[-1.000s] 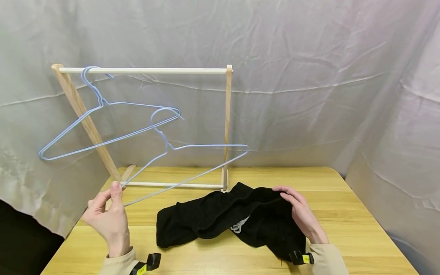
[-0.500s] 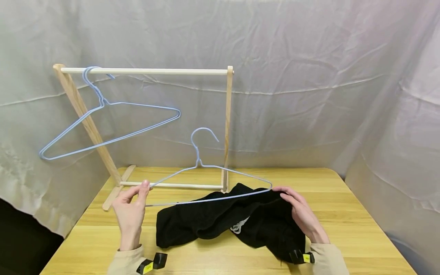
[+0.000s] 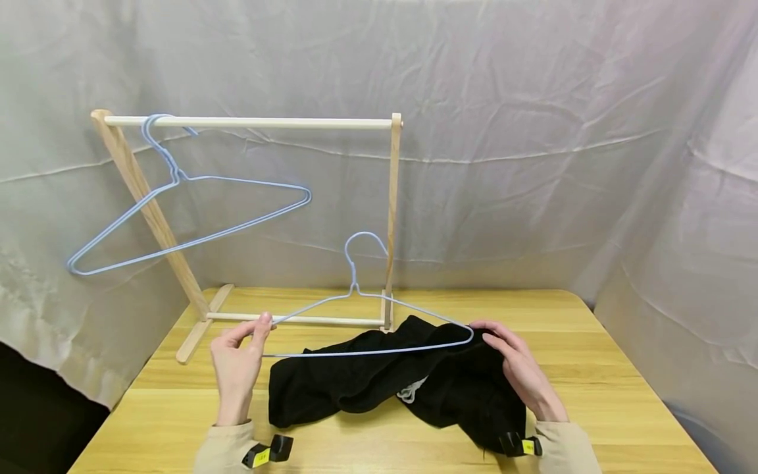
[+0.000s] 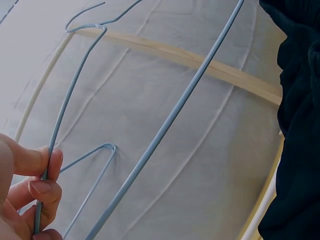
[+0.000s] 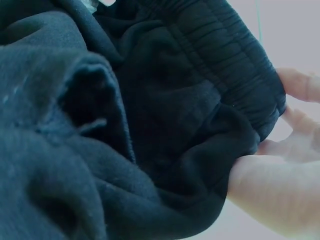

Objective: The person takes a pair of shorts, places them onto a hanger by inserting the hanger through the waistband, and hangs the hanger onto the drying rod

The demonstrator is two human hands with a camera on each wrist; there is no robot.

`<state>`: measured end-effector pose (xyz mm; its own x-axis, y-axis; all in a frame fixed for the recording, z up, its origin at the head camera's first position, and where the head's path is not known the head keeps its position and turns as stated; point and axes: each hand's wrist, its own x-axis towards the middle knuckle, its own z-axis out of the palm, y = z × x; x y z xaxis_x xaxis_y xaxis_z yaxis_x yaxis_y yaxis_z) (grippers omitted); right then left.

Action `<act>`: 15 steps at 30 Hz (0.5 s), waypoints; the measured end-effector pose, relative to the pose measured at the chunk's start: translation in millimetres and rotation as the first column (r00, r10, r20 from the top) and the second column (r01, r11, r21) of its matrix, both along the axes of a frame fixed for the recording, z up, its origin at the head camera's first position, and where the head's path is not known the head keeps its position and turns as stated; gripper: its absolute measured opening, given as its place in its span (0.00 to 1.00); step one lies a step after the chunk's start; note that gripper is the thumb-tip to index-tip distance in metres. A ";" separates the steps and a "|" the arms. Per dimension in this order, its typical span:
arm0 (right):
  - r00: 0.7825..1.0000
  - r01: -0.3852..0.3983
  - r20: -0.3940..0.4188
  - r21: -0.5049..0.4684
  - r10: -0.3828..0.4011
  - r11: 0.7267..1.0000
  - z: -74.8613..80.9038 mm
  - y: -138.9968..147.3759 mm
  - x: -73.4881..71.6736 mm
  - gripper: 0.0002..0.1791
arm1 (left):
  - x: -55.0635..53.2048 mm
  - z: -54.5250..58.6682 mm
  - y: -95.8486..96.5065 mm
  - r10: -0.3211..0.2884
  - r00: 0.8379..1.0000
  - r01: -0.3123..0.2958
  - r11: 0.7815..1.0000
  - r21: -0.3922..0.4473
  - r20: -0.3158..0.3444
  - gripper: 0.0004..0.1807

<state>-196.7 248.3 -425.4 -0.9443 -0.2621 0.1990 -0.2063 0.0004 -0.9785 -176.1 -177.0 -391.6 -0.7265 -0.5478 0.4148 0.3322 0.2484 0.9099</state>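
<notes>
Your left hand (image 3: 237, 372) pinches a blue hanger (image 4: 171, 116); your right hand (image 3: 524, 372) pinches the black garment (image 3: 355, 385) on the counter (image 3: 604, 382).

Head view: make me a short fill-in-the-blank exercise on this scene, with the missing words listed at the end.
The left hand pinches a hanger coloured ____.
The right hand holds a garment coloured ____.
The other hangers hang from the ____ of the rack's two bars.
Missing words: light blue; black; upper.

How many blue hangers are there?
3 that I can make out: one hanger held in the left hand, and two nested hangers on the rack's top bar. Another could be hidden behind those.
</notes>
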 end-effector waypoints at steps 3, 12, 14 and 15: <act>0.999 0.043 -0.032 0.006 -0.043 0.999 0.7 -1.9 1.0 0.19 | -0.8 -0.8 1.4 -0.007 1.000 0.007 1.000 -0.002 0.001 0.11; 0.959 0.266 -0.113 0.054 -0.259 0.962 2.7 -11.3 3.9 0.15 | -1.7 -3.6 6.7 -0.022 0.999 0.023 0.999 -0.027 0.027 0.11; 0.950 0.293 -0.129 0.062 -0.283 0.954 3.0 -12.3 4.3 0.15 | -2.3 -4.2 8.0 -0.027 0.999 0.028 0.999 -0.029 0.023 0.10; 0.946 0.304 -0.136 0.066 -0.294 0.950 3.1 -12.8 4.4 0.16 | -2.4 -4.3 8.7 -0.030 0.999 0.031 0.999 -0.029 0.023 0.10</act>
<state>-192.3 235.5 -422.2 -0.9513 0.0074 0.3083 -0.3030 0.1627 -0.9390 -178.5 -168.3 -395.9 -0.7519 -0.5133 0.4138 0.3196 0.2653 0.9097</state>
